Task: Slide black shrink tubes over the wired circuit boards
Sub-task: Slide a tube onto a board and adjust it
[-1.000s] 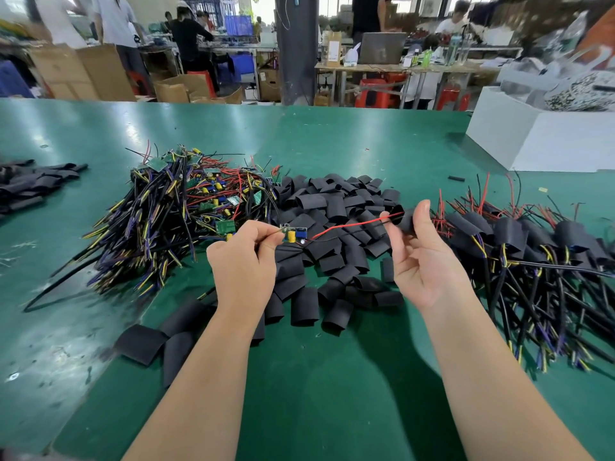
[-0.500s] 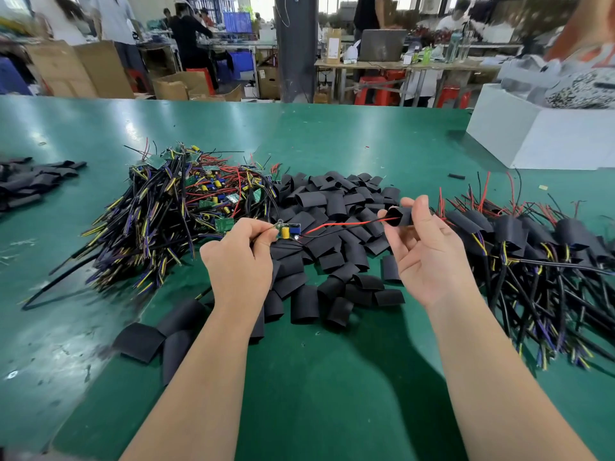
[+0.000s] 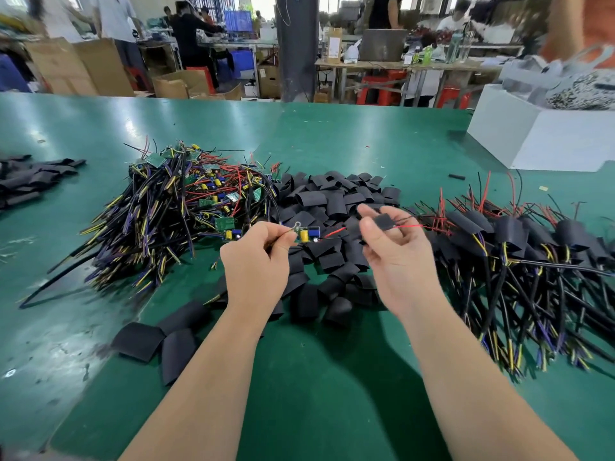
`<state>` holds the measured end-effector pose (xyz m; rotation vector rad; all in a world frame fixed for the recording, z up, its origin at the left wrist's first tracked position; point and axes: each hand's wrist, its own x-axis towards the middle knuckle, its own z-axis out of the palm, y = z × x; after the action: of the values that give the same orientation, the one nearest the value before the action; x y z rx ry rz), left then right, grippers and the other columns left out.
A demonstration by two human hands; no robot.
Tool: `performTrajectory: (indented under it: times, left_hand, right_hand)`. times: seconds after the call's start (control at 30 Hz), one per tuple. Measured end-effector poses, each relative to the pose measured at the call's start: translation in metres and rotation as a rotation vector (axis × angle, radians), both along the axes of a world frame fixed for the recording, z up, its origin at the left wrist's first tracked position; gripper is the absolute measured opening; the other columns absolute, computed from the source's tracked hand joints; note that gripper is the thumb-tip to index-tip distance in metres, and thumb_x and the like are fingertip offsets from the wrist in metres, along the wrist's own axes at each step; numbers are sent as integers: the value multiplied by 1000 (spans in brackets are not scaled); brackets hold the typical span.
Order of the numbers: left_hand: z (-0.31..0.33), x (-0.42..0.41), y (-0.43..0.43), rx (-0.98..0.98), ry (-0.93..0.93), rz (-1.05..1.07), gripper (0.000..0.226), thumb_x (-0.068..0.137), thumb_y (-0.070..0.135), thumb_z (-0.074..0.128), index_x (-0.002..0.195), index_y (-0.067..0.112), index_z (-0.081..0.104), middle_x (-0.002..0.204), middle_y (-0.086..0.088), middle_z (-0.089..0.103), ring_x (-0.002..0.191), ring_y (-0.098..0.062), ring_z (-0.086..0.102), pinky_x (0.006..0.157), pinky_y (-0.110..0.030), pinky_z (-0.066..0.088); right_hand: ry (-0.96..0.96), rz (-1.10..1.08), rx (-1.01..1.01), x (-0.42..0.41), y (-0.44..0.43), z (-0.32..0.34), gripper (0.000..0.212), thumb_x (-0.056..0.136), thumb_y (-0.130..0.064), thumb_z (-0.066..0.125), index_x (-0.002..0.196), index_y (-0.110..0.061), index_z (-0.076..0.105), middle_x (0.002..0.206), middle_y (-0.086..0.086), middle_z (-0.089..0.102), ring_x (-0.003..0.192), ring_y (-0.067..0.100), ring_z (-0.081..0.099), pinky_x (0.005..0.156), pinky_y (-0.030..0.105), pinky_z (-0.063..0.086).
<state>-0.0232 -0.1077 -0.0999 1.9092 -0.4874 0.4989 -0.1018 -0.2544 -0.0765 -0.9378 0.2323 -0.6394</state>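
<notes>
Small circuit board [image 3: 307, 235], yellow capacitor and blue part on top, held up over the loose tube pile [image 3: 332, 201]. Pinched at its left end by left hand [image 3: 256, 261], fingers curled, forearm coming in from below. Red wire [image 3: 336, 231] leading right from board, showing on both sides of a flat black shrink tube [image 3: 385, 222]. Tube apart from board, not yet on it, pinched between thumb and fingertips of right hand [image 3: 396, 251], palm toward camera. Heap of bare boards [image 3: 186, 201] left, sleeved boards [image 3: 519, 241] right, all on green table [image 3: 332, 377].

Black shrink tube [image 3: 382, 222] on red wire [image 3: 334, 231], beside small green circuit board [image 3: 307, 235]
</notes>
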Motion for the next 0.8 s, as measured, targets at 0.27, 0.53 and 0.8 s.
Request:
performTrajectory:
  times: [0.27, 0.53, 0.8]
  left_hand:
    - [-2, 1, -5, -30, 75, -66, 10, 89, 16, 66, 81, 23, 67, 65, 20, 62, 64, 4, 59, 58, -8, 42]
    - [0, 6, 0, -66, 203, -175, 22, 89, 16, 65, 73, 30, 65, 56, 19, 65, 53, 1, 57, 51, -11, 43]
    - [0, 7, 1, -94, 253, -224, 24, 90, 16, 63, 73, 32, 65, 56, 17, 66, 49, 2, 49, 50, -11, 39]
  right_hand:
    - [-10, 156, -106, -1, 15, -4, 35, 77, 13, 64, 96, -15, 53, 104, 12, 70, 68, 17, 60, 63, 23, 51]
    - [-74, 247, -240, -5, 7, -3, 37, 74, 13, 64, 98, -13, 50, 108, 10, 72, 73, 16, 67, 70, 22, 53]
    - [-15, 177, -400, -6, 3, -4, 34, 76, 14, 68, 88, -13, 51, 101, 7, 74, 64, 20, 70, 60, 21, 52]
